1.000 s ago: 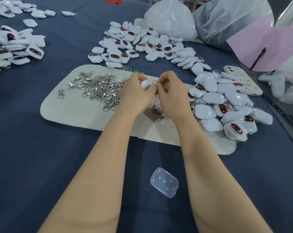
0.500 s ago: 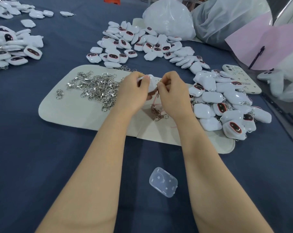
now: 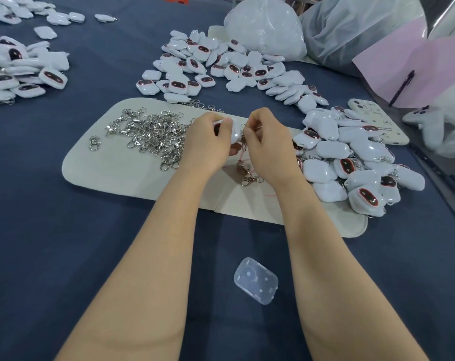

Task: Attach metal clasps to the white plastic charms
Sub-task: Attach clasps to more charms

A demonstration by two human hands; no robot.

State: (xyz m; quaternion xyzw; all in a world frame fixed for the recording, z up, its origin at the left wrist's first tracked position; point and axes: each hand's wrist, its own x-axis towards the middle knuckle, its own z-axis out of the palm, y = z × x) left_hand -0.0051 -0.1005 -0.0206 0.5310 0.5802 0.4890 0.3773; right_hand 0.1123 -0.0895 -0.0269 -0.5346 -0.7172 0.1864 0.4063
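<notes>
Left hand (image 3: pixel 208 142) grips a white charm (image 3: pixel 235 132); right hand (image 3: pixel 268 144) pinches a metal clasp (image 3: pixel 244 145) at its 3 o'clock edge. Clasp heap (image 3: pixel 153 134) lies near at 9, charm pile (image 3: pixel 351 157) at 3.

Silver clasps (image 3: pixel 153 134) heaped, tangled, on cream mat (image 3: pixel 116 175), left half. White charms, dark oval faces: loose pile (image 3: pixel 221 66) beyond mat's far edge; second pile (image 3: pixel 351 157) over its right end; one charm (image 3: pixel 234 132) held above centre.
</notes>
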